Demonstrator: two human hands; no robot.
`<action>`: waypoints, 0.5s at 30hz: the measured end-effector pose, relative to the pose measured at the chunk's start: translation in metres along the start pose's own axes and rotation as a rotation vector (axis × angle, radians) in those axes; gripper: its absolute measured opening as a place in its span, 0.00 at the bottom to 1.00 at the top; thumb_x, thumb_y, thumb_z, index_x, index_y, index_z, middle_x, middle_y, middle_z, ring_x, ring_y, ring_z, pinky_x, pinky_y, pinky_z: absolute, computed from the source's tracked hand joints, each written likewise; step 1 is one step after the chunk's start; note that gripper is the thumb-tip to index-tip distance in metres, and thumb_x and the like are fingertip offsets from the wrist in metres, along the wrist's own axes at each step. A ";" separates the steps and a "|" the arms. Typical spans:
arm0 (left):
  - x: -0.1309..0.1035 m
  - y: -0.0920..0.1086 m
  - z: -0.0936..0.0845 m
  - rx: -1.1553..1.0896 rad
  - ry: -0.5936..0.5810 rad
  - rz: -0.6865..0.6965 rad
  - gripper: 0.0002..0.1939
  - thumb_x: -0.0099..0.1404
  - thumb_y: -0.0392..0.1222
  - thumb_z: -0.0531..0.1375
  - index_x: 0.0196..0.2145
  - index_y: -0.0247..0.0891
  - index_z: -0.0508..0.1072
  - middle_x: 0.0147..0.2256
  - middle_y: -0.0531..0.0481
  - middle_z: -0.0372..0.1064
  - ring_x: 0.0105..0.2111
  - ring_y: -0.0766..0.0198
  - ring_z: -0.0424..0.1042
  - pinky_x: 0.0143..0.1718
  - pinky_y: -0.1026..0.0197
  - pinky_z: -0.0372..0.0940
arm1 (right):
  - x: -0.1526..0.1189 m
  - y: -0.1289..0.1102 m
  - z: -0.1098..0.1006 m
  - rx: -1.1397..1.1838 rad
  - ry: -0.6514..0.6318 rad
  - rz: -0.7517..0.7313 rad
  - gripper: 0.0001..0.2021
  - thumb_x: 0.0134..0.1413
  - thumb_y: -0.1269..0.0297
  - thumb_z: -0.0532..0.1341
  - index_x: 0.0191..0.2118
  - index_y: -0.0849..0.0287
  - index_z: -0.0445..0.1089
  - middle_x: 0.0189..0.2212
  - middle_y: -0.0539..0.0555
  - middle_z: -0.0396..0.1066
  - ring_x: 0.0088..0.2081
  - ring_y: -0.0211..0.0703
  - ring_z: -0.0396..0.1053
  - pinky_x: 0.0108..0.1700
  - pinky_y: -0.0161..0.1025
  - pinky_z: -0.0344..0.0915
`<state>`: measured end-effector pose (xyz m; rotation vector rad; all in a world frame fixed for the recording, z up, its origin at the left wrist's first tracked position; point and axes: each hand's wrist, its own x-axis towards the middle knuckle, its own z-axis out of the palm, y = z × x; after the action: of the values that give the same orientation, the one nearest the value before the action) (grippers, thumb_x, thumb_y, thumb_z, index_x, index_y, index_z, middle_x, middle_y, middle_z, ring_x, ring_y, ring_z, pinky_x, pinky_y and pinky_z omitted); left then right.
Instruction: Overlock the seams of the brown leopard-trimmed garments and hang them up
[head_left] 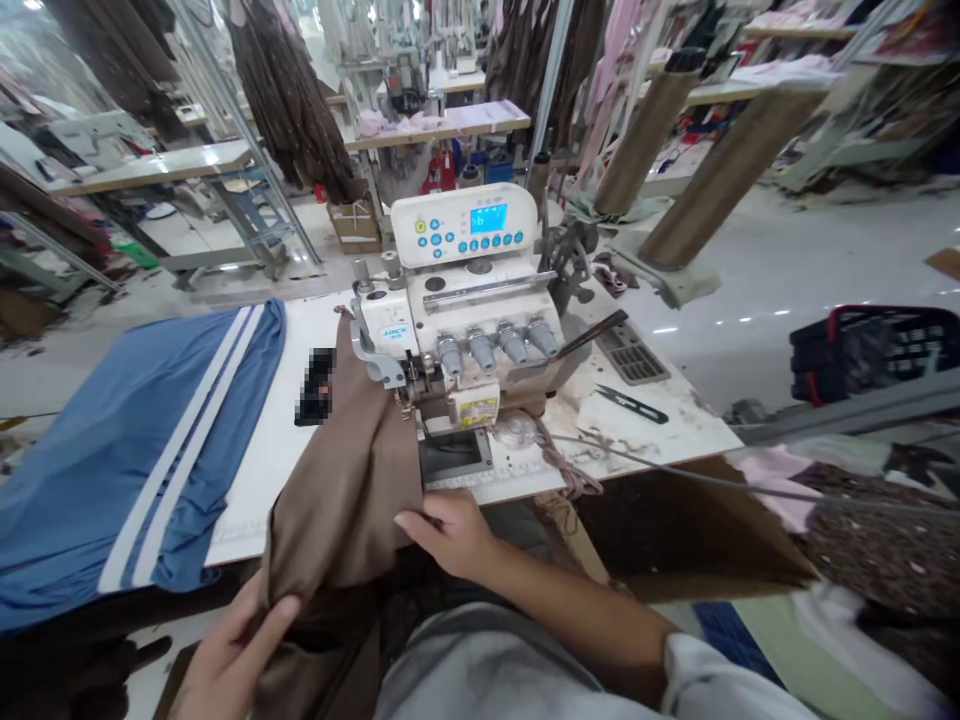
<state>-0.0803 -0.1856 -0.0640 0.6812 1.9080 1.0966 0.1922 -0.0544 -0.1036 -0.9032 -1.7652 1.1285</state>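
Note:
A length of brown fabric (345,480) runs from the overlock sewing machine (465,300) down over the table's front edge toward my lap. At the lower left, my left hand (244,635) is closed on the fabric's left edge, thumb on top. My right hand (450,535) pinches the fabric's right edge, just below the front of the machine. Beside the presser foot, the upper part of the cloth lies on the white table (247,510). The fingertips under the cloth are hidden.
Blue fabric with white stripes (180,440) covers the table's left side. Thread snips (634,403) lie at the right, near a twisted fabric strip (570,470). A cardboard box (675,540) stands below the table on the right. A dark basket (874,355) sits further right.

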 end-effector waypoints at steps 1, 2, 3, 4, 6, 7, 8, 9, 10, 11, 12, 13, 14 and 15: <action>-0.001 0.000 0.001 -0.057 0.016 -0.002 0.37 0.49 0.65 0.75 0.53 0.46 0.79 0.54 0.46 0.80 0.63 0.40 0.71 0.66 0.44 0.67 | 0.000 0.000 0.000 0.006 -0.001 -0.001 0.31 0.69 0.42 0.57 0.20 0.55 0.49 0.17 0.44 0.47 0.21 0.34 0.49 0.27 0.37 0.46; -0.001 -0.002 0.003 -0.106 0.042 -0.003 0.39 0.51 0.66 0.74 0.56 0.46 0.77 0.53 0.46 0.80 0.61 0.40 0.74 0.63 0.43 0.70 | 0.001 0.000 0.000 0.012 0.000 0.000 0.31 0.69 0.43 0.57 0.20 0.55 0.50 0.17 0.44 0.47 0.21 0.34 0.49 0.27 0.37 0.46; -0.001 -0.003 0.004 -0.115 0.074 -0.006 0.41 0.50 0.66 0.74 0.58 0.46 0.76 0.52 0.45 0.81 0.58 0.41 0.76 0.61 0.43 0.72 | 0.001 0.001 0.001 0.018 0.002 0.002 0.30 0.69 0.43 0.57 0.20 0.55 0.51 0.17 0.44 0.48 0.21 0.34 0.50 0.27 0.37 0.46; -0.001 -0.006 0.004 -0.088 0.100 -0.011 0.43 0.48 0.65 0.75 0.58 0.44 0.75 0.50 0.44 0.81 0.56 0.41 0.77 0.59 0.44 0.73 | 0.002 0.001 0.001 0.021 0.009 0.005 0.30 0.70 0.43 0.57 0.20 0.55 0.51 0.17 0.44 0.48 0.21 0.34 0.50 0.27 0.36 0.46; 0.000 -0.010 0.004 -0.056 0.144 0.001 0.45 0.46 0.63 0.77 0.57 0.43 0.74 0.48 0.44 0.82 0.53 0.42 0.79 0.56 0.47 0.75 | 0.004 0.001 0.001 0.026 0.037 -0.001 0.31 0.70 0.43 0.57 0.20 0.55 0.50 0.17 0.43 0.47 0.21 0.34 0.50 0.26 0.36 0.46; 0.000 -0.012 0.002 -0.079 0.153 0.020 0.44 0.46 0.64 0.77 0.57 0.43 0.74 0.48 0.45 0.82 0.53 0.42 0.79 0.55 0.48 0.75 | 0.005 0.001 0.001 0.029 0.049 -0.008 0.31 0.70 0.43 0.57 0.20 0.56 0.50 0.17 0.43 0.47 0.21 0.33 0.49 0.26 0.36 0.45; 0.001 -0.013 0.000 -0.095 0.144 0.046 0.43 0.47 0.65 0.76 0.57 0.43 0.74 0.49 0.45 0.81 0.54 0.43 0.78 0.54 0.49 0.76 | 0.007 0.000 0.001 0.031 0.054 -0.017 0.31 0.70 0.43 0.57 0.20 0.56 0.51 0.17 0.43 0.47 0.21 0.33 0.49 0.26 0.36 0.45; 0.001 -0.015 -0.004 -0.075 0.101 0.067 0.42 0.48 0.64 0.76 0.56 0.44 0.75 0.51 0.45 0.81 0.56 0.42 0.77 0.54 0.50 0.75 | 0.008 0.000 0.001 0.034 0.054 -0.024 0.30 0.69 0.44 0.58 0.20 0.56 0.51 0.17 0.43 0.47 0.21 0.33 0.50 0.26 0.36 0.45; 0.000 -0.015 -0.007 -0.017 0.043 0.070 0.39 0.47 0.62 0.77 0.54 0.44 0.76 0.53 0.45 0.80 0.58 0.41 0.75 0.55 0.50 0.75 | 0.008 -0.001 0.001 0.037 0.054 -0.026 0.30 0.69 0.44 0.58 0.20 0.56 0.52 0.17 0.43 0.48 0.22 0.33 0.50 0.26 0.36 0.46; 0.000 -0.016 -0.011 0.051 -0.012 0.049 0.37 0.46 0.61 0.77 0.51 0.44 0.78 0.53 0.45 0.80 0.59 0.40 0.75 0.56 0.51 0.75 | 0.009 -0.001 0.001 0.039 0.054 -0.025 0.29 0.69 0.45 0.59 0.20 0.56 0.53 0.17 0.43 0.48 0.22 0.33 0.50 0.26 0.36 0.46; -0.001 -0.016 -0.014 0.087 -0.044 0.013 0.35 0.46 0.62 0.77 0.49 0.43 0.79 0.52 0.45 0.80 0.58 0.39 0.75 0.55 0.50 0.75 | 0.009 -0.001 0.001 0.039 0.056 -0.022 0.29 0.68 0.46 0.59 0.20 0.57 0.53 0.17 0.43 0.49 0.22 0.33 0.50 0.26 0.36 0.46; -0.001 -0.017 -0.018 0.070 -0.045 -0.023 0.35 0.48 0.64 0.76 0.49 0.44 0.80 0.51 0.44 0.81 0.56 0.38 0.76 0.53 0.49 0.77 | 0.009 -0.001 0.001 0.040 0.059 -0.021 0.29 0.68 0.46 0.60 0.20 0.57 0.53 0.17 0.43 0.49 0.22 0.33 0.50 0.27 0.36 0.46; -0.002 -0.017 -0.021 0.022 -0.022 -0.050 0.35 0.49 0.65 0.74 0.50 0.45 0.80 0.50 0.45 0.81 0.54 0.38 0.78 0.50 0.47 0.78 | 0.008 -0.001 0.001 0.044 0.062 -0.024 0.29 0.67 0.47 0.60 0.20 0.57 0.53 0.17 0.43 0.48 0.22 0.33 0.50 0.27 0.36 0.45; -0.001 -0.018 -0.024 -0.016 0.010 -0.059 0.36 0.50 0.65 0.74 0.51 0.46 0.79 0.49 0.45 0.81 0.52 0.38 0.79 0.46 0.47 0.79 | 0.008 0.000 0.001 0.048 0.064 -0.029 0.29 0.67 0.47 0.61 0.20 0.57 0.52 0.17 0.43 0.48 0.21 0.32 0.49 0.27 0.36 0.45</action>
<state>-0.1010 -0.2058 -0.0725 0.6076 1.9139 1.0789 0.1885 -0.0477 -0.1020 -0.8730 -1.6872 1.1076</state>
